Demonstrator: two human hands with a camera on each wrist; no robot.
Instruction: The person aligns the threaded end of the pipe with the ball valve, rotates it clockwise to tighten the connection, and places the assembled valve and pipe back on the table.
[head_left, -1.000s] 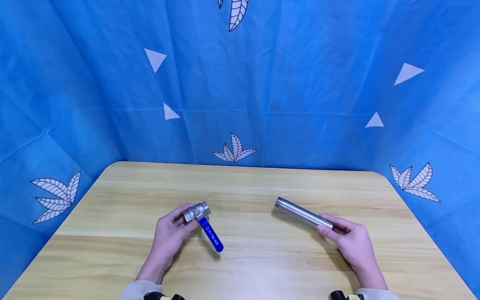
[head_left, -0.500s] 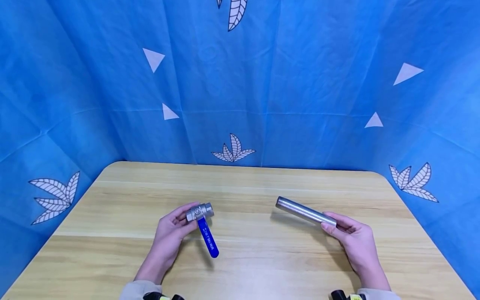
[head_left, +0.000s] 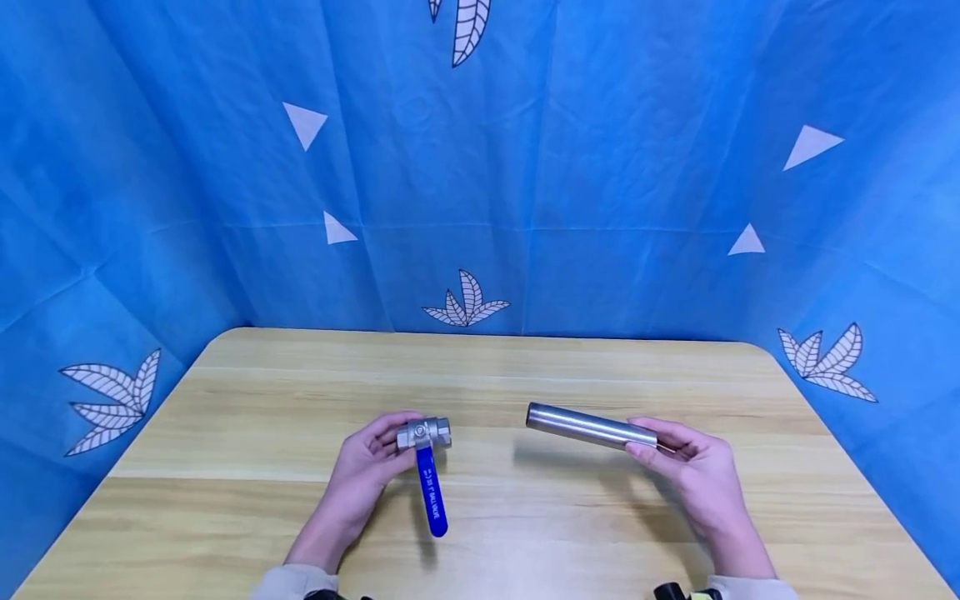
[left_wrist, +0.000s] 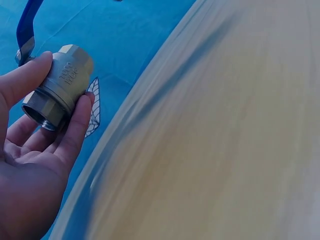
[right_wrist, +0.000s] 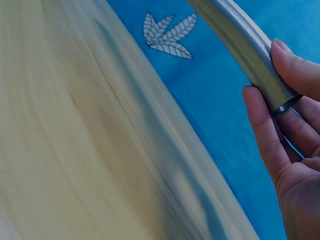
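My left hand [head_left: 363,467] pinches the metal body of a ball valve [head_left: 422,432] between thumb and fingers. Its blue lever handle [head_left: 431,492] points toward me, with white lettering along it. In the left wrist view the valve [left_wrist: 70,75] shows a hexagonal end with an open bore. On the other side, my right hand [head_left: 701,475] grips a straight silver pipe [head_left: 588,426] by its right end. The pipe's far end points left toward the valve, with a gap between them. A hollow end of the pipe [right_wrist: 255,60] shows near the fingers in the right wrist view.
Both parts are held above a light wooden table [head_left: 480,367] and cast shadows on it. A blue cloth [head_left: 622,150] with white leaf and triangle prints hangs behind the table and along its sides. Wrist-worn devices show at the bottom edge.
The left hand has moved right with the valve, whose handle has swung round to point more toward me. The right hand has moved slightly left, and the pipe now lies closer to level.
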